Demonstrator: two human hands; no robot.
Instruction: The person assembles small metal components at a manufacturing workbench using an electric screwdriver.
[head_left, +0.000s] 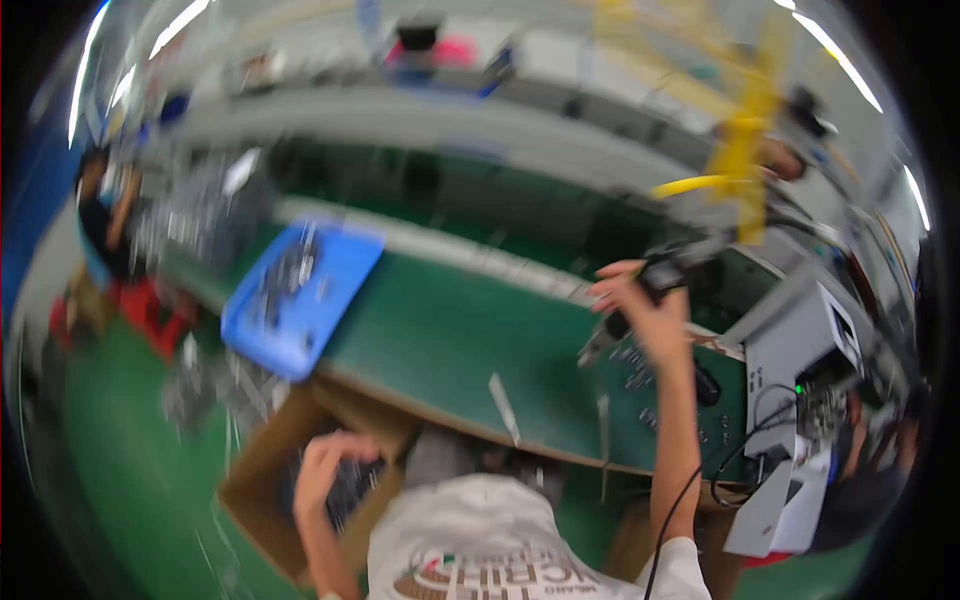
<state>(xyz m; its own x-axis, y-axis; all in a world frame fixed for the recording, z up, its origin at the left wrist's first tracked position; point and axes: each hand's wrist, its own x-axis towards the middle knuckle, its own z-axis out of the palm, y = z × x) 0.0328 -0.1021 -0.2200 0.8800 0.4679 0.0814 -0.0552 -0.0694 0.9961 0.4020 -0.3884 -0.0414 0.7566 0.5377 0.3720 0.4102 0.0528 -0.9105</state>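
Observation:
My right hand (652, 318) is raised over the right part of the green table, gripping a dark electric screwdriver (662, 274). The driver is tilted, its pale tip (590, 352) pointing down to the left; part of its body is hidden behind my palm. My left hand (330, 468) hovers over an open cardboard box (262, 488) at the table's front edge. Its fingers are loosely apart and blurred, and nothing shows in them. Below it, dark parts (352, 500) lie in the box, too blurred to name.
A blue tray (348, 268) with small dark parts stands on the green table (430, 320) at left. Small ring-like parts (636, 372) and a white strip (504, 408) lie on it. A grey-white device (790, 350) with cables stands right. A seated person (105, 220) is far left.

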